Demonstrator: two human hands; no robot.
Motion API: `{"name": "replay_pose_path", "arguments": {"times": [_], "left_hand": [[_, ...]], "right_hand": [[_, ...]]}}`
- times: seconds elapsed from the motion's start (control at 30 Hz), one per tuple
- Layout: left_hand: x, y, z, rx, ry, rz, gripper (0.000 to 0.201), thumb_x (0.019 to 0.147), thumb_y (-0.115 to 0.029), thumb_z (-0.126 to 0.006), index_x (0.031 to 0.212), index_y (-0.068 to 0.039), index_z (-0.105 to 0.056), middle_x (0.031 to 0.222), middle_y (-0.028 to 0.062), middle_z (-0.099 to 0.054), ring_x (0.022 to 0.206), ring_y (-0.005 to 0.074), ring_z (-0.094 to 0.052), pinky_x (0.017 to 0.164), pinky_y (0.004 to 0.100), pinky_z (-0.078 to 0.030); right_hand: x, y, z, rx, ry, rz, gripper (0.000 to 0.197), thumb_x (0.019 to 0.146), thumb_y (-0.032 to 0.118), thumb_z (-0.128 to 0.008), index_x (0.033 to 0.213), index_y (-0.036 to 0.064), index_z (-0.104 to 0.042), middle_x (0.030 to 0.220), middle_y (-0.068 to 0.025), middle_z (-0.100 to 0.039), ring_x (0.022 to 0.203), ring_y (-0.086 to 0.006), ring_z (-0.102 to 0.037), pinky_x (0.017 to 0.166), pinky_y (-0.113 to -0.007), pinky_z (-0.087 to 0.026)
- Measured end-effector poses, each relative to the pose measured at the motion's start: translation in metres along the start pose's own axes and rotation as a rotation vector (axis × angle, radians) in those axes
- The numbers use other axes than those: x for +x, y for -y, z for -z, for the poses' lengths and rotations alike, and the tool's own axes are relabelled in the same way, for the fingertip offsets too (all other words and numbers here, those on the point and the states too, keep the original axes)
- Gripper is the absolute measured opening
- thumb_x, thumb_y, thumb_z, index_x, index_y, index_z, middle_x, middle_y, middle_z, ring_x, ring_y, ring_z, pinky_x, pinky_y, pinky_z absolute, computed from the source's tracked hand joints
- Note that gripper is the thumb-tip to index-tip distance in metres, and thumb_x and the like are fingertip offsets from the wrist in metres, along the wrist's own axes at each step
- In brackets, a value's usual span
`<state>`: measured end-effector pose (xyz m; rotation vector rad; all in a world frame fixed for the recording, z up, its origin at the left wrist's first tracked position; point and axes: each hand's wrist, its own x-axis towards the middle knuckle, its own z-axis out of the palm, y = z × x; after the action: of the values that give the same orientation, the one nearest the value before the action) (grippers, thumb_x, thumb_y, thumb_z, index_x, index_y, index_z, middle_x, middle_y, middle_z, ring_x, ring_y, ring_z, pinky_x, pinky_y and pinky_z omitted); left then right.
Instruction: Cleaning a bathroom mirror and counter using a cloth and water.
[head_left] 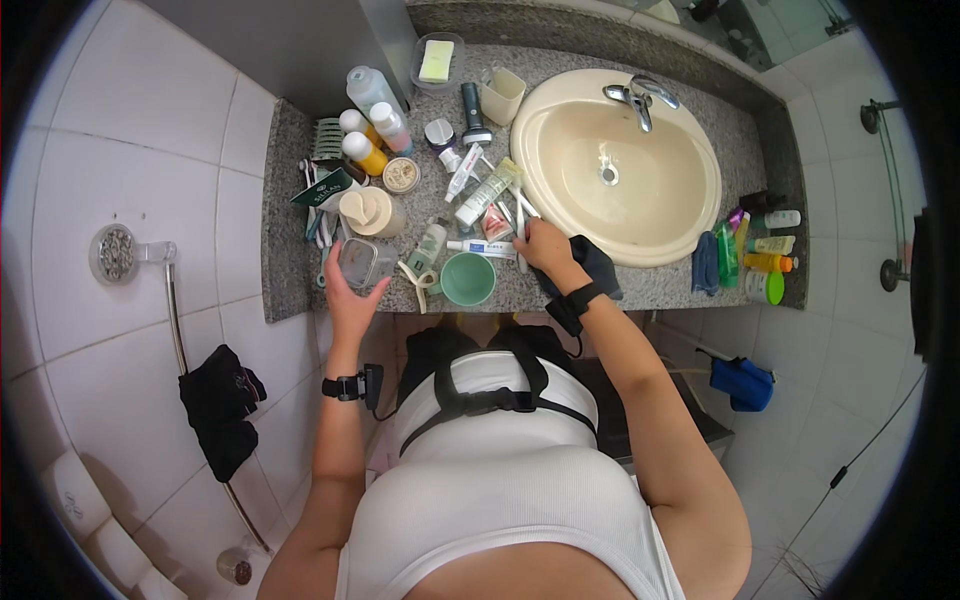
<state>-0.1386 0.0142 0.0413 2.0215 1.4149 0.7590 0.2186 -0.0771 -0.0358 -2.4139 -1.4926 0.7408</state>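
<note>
My left hand (350, 298) grips a small clear plastic container (368, 262) at the counter's front left, thumb on one side and fingers on the other. My right hand (548, 246) is closed with its fingertips on a slim white toothbrush (519, 213), just left of the basin. Between the hands stand a green mug (468, 279) and a small bottle with a pale green label (428, 247). A white and blue tube (482, 247) lies behind the mug. Beyond it are a larger pale green tube (487, 193) and a small red and white tube (495, 222).
A cream basin (530, 180) with a chrome faucet (640, 97) fills the counter's right half. Several bottles, including a white pump bottle (370, 212), crowd the left end. Dark cloth (597, 268) hangs over the front edge. Colourful bottles (768, 262) stand at the far right.
</note>
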Motion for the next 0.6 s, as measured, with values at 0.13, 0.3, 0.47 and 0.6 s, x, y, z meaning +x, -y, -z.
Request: {"name": "replay_pose_path", "arguments": {"times": [0.13, 0.3, 0.47, 0.6], "left_hand": [[-0.005, -0.003, 0.007, 0.016, -0.086, -0.021, 0.1, 0.068, -0.018, -0.093, 0.149, -0.003, -0.037, 0.142, 0.0204, -0.047, 0.131, 0.0365, -0.049, 0.108, 0.0457, -0.042], [-0.009, -0.011, 0.016, 0.086, -0.205, -0.036, 0.101, 0.068, -0.013, -0.091, 0.15, -0.002, -0.035, 0.145, 0.0201, -0.044, 0.131, 0.0363, -0.047, 0.105, 0.0465, -0.044], [-0.006, -0.033, 0.025, 0.081, -0.371, -0.172, 0.09, 0.071, -0.009, -0.086, 0.147, -0.001, -0.039, 0.139, 0.0228, -0.045, 0.125, 0.039, -0.047, 0.1, 0.0465, -0.047], [-0.002, -0.041, 0.029, 0.117, -0.351, -0.209, 0.083, 0.073, -0.006, -0.082, 0.145, 0.0, -0.041, 0.137, 0.0228, -0.047, 0.123, 0.0392, -0.049, 0.098, 0.046, -0.048]], "right_hand": [[-0.019, -0.001, 0.029, 0.145, -0.041, -0.006, 0.031, 0.089, 0.028, -0.067, 0.097, -0.0005, -0.057, 0.08, -0.0221, -0.068, 0.078, -0.0426, -0.068, 0.071, -0.05, -0.053], [-0.044, -0.009, 0.061, 0.075, -0.077, 0.053, 0.029, 0.092, 0.022, -0.063, 0.099, -0.0032, -0.051, 0.077, -0.0261, -0.067, 0.076, -0.0454, -0.067, 0.066, -0.051, -0.053], [-0.057, -0.014, 0.082, 0.104, -0.127, 0.059, 0.027, 0.095, 0.021, -0.061, 0.109, -0.0011, -0.054, 0.082, -0.0263, -0.068, 0.081, -0.0469, -0.066, 0.071, -0.054, -0.052], [-0.05, -0.065, 0.1, 0.166, -0.449, 0.049, 0.027, 0.096, 0.02, -0.057, 0.113, 0.0014, -0.066, 0.099, -0.0296, -0.068, 0.093, -0.0464, -0.066, 0.078, -0.053, -0.052]]}}
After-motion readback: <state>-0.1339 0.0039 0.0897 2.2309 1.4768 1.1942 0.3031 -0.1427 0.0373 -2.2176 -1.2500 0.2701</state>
